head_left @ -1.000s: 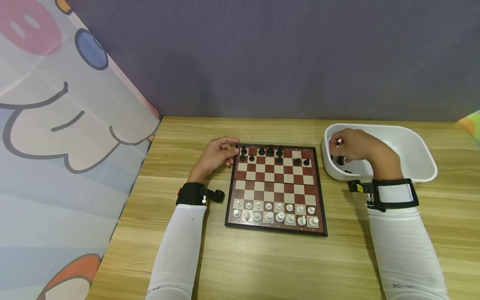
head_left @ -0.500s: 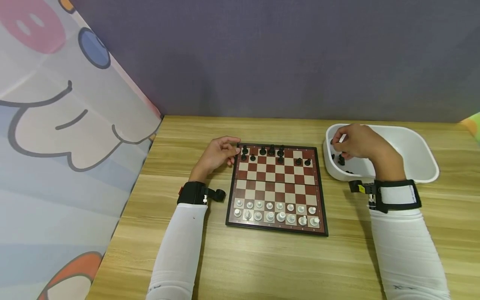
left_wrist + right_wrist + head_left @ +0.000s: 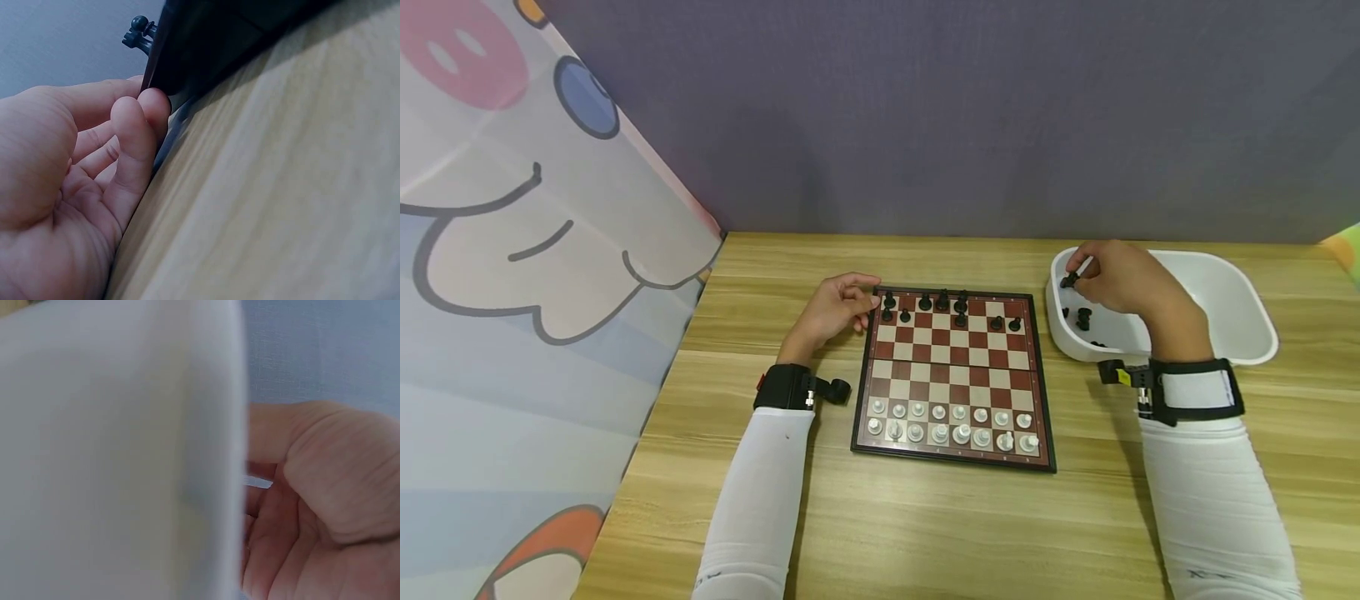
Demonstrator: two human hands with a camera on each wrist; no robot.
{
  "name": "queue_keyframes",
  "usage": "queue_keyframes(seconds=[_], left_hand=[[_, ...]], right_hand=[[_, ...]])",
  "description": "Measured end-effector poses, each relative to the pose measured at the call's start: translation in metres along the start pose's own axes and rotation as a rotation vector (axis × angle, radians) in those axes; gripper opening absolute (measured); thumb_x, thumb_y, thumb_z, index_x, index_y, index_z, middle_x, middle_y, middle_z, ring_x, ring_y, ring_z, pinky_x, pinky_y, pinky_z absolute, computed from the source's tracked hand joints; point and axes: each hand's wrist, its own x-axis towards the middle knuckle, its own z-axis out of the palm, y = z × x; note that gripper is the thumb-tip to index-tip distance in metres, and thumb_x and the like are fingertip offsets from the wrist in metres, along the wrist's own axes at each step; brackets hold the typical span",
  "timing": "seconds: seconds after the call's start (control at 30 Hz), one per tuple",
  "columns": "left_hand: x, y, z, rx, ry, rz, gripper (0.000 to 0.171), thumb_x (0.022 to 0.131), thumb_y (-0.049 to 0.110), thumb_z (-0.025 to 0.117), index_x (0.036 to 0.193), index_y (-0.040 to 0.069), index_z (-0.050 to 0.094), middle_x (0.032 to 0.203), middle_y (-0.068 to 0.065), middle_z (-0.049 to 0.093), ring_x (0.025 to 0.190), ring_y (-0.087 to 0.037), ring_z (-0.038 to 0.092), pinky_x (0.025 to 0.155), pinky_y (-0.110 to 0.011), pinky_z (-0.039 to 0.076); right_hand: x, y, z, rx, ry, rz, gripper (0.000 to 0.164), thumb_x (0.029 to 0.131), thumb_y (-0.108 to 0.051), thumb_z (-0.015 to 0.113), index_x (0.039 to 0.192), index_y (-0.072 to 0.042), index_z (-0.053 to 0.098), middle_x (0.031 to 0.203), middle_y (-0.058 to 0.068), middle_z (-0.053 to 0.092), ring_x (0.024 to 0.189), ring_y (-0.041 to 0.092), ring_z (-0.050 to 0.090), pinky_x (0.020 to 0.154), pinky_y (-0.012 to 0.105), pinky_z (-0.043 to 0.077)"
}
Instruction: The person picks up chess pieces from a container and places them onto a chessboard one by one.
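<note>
A magnetic-looking chessboard lies on the table. Several white chess pieces fill its two near rows, while black chess pieces stand scattered over the two far rows. My left hand pinches the board's far left corner; the left wrist view shows thumb and fingers at its edge. Over the left end of a white plastic bin, my right hand has thumb and forefinger on a black chess piece. In the right wrist view, the bin's wall hides those fingertips.
More black pieces lie on the bin floor below the right hand. A grey-purple partition rises behind the wooden table, and a cartoon-printed wall borders it on the left.
My right hand has shifted slightly up and back within the bin, and its fingertips now meet a black piece near the far left wall. The left hand stays at the board's corner.
</note>
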Motion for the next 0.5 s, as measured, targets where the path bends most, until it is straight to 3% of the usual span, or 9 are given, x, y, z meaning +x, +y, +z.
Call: queue_keyframes(seconds=[0.2,0.37,0.5], left_hand=[[-0.0009,0.0006,-0.0001,-0.005,-0.003,0.003,0.035,0.084,0.022,0.065,0.118,0.019,0.058,0.085,-0.019,0.056,0.063,-0.027,0.054,0.059,-0.040,0.050],[-0.0007,0.0002,0.0002,-0.004,-0.001,0.002,0.035,0.084,0.022,0.065,0.118,0.020,0.058,0.085,-0.019,0.056,0.064,-0.028,0.054,0.059,-0.041,0.050],[-0.0004,0.0000,0.0005,0.000,-0.001,0.004,0.036,0.083,0.024,0.066,0.118,0.021,0.058,0.085,-0.019,0.057,0.064,-0.028,0.055,0.060,-0.041,0.050]], right_hand=[[-0.0022,-0.0051,-0.0012,0.022,0.057,0.026,0.026,0.084,-0.022,0.056,0.105,-0.007,0.050,0.094,0.012,0.057,0.076,0.025,0.054,0.060,0.038,0.042],[-0.0003,-0.0056,0.0010,-0.003,0.185,-0.047,0.016,0.084,-0.022,0.057,0.094,-0.010,0.054,0.082,0.004,0.059,0.069,0.021,0.053,0.061,0.038,0.039],[0.0007,-0.0088,0.0018,0.003,0.241,-0.096,0.012,0.085,-0.021,0.057,0.093,-0.012,0.058,0.078,0.002,0.057,0.069,0.021,0.050,0.060,0.038,0.037]])
